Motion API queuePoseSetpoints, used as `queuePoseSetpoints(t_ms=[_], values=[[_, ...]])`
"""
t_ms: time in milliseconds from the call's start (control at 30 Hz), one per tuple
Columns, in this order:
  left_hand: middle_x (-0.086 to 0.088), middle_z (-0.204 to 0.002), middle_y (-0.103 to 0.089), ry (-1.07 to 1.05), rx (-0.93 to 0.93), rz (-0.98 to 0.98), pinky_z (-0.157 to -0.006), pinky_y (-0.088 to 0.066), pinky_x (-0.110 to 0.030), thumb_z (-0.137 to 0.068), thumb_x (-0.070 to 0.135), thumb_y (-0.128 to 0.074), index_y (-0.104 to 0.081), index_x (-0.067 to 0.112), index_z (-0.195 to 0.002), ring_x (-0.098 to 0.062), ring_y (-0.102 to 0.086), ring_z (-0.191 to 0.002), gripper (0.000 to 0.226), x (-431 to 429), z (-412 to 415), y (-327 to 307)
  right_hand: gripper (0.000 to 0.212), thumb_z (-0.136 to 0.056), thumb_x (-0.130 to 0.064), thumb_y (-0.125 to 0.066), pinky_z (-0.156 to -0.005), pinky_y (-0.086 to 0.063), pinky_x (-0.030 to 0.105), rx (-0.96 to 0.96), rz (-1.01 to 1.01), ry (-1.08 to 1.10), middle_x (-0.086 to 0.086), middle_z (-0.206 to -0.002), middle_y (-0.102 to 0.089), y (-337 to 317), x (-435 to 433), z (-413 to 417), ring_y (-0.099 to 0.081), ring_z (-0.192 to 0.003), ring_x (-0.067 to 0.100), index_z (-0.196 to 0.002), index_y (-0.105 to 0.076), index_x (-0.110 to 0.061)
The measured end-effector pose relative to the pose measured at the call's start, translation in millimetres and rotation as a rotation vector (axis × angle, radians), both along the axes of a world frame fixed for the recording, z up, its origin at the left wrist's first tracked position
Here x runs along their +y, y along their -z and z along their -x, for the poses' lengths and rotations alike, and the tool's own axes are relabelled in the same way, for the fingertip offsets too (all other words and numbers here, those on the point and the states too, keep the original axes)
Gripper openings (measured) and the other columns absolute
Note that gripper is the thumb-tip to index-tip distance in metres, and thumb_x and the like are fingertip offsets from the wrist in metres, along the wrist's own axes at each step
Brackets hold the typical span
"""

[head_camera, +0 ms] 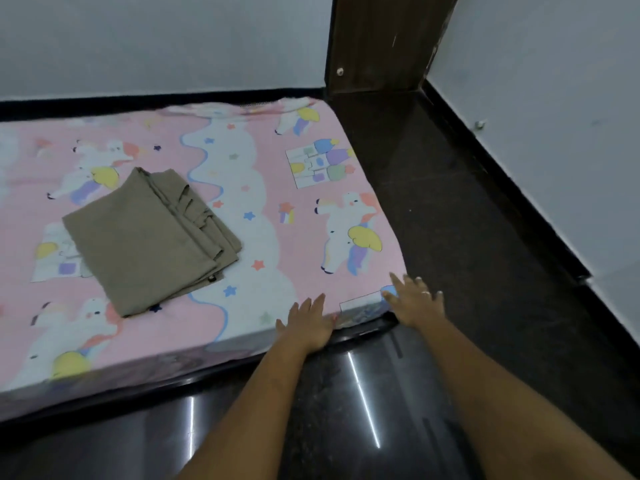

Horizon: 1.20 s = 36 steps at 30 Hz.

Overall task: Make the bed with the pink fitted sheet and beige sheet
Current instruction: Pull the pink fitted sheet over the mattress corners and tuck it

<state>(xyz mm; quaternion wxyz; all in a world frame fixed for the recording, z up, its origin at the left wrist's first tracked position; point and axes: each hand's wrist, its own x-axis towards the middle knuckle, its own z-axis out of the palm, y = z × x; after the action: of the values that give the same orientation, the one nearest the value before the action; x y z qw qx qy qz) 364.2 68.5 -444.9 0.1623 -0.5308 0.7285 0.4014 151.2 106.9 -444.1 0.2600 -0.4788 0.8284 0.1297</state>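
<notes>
The pink fitted sheet (266,161) with unicorn and castle prints lies stretched over a low mattress. A folded beige sheet (149,237) rests on it, left of centre. My left hand (308,325) lies flat with straight fingers on the near edge of the pink sheet. My right hand (414,299) is spread flat over the near right corner of the mattress, a ring on one finger. Neither hand grips cloth that I can see.
The mattress sits on a dark frame (145,389) against the grey back wall. A dark wooden panel (381,43) stands at the far right corner. Glossy black floor (467,237) runs along the bed's right side and in front.
</notes>
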Motion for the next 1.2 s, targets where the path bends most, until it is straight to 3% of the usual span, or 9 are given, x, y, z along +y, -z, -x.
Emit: queuePoseSetpoints(t_ms=[133, 267, 500, 667, 933, 1200], values=[[-0.007, -0.158, -0.013, 0.000, 0.055, 0.005, -0.116, -0.015, -0.043, -0.099, 0.047, -0.030, -0.008, 0.023, -0.151, -0.029, -0.015, -0.144, 0.062, 13.4, 20.3, -45.5, 0.058, -0.099, -0.055, -0.023, -0.114, 0.000, 0.057, -0.094, 0.112, -0.104, -0.010, -0.161, 0.001, -60.7, 4.5, -21.0, 0.002, -0.148, 0.019, -0.151, -0.002, -0.041], [-0.005, -0.157, -0.017, -0.127, 0.071, 0.047, -0.115, -0.019, -0.040, -0.098, 0.048, -0.032, -0.012, 0.022, -0.151, -0.028, -0.018, -0.143, 0.062, 16.9, 55.6, -62.9, 0.056, -0.100, -0.053, -0.024, -0.114, 0.001, 0.057, -0.206, 0.194, -0.137, -0.008, -0.161, 0.001, -89.7, 3.7, 4.7, 0.004, -0.148, 0.020, -0.151, -0.002, -0.042], [-0.014, -0.147, -0.035, -0.445, 0.161, 0.076, -0.108, -0.028, -0.032, -0.100, 0.039, -0.037, -0.025, 0.018, -0.146, -0.031, -0.035, -0.134, 0.053, 30.3, 147.3, -84.1, 0.056, -0.100, -0.052, -0.027, -0.113, 0.002, 0.060, -0.163, 0.176, -0.366, -0.006, -0.161, 0.000, -110.1, 12.1, 93.7, 0.006, -0.148, 0.023, -0.151, -0.005, -0.042], [-0.012, -0.146, -0.038, -0.559, 0.182, 0.048, -0.107, -0.030, -0.032, -0.098, 0.039, -0.041, -0.030, 0.018, -0.144, -0.030, -0.037, -0.133, 0.052, 28.1, 193.8, -105.4, 0.058, -0.100, -0.050, -0.031, -0.113, 0.000, 0.060, -0.165, 0.102, -0.430, -0.002, -0.161, -0.001, -134.4, -3.9, 148.0, 0.005, -0.148, 0.027, -0.151, -0.005, -0.040], [-0.013, -0.140, -0.043, -0.799, 0.198, 0.189, -0.106, -0.031, -0.032, -0.097, 0.035, -0.046, -0.037, 0.015, -0.139, -0.031, -0.041, -0.128, 0.048, -59.9, 217.9, -100.3, 0.061, -0.099, -0.051, -0.033, -0.114, -0.001, 0.059, -0.152, 0.143, -0.601, -0.001, -0.161, -0.002, -138.4, -105.5, 165.6, 0.003, -0.148, 0.028, -0.151, -0.003, -0.040], [-0.009, -0.143, -0.042, -0.708, 0.068, 0.224, -0.107, -0.030, -0.032, -0.098, 0.041, -0.040, -0.034, 0.015, -0.141, -0.024, -0.041, -0.131, 0.051, -178.7, 280.8, -68.3, 0.063, -0.097, -0.053, -0.035, -0.114, 0.001, 0.060, -0.122, 0.145, -0.728, -0.003, -0.161, -0.003, -126.3, -224.3, 196.8, 0.003, -0.148, 0.027, -0.150, -0.003, -0.042]])
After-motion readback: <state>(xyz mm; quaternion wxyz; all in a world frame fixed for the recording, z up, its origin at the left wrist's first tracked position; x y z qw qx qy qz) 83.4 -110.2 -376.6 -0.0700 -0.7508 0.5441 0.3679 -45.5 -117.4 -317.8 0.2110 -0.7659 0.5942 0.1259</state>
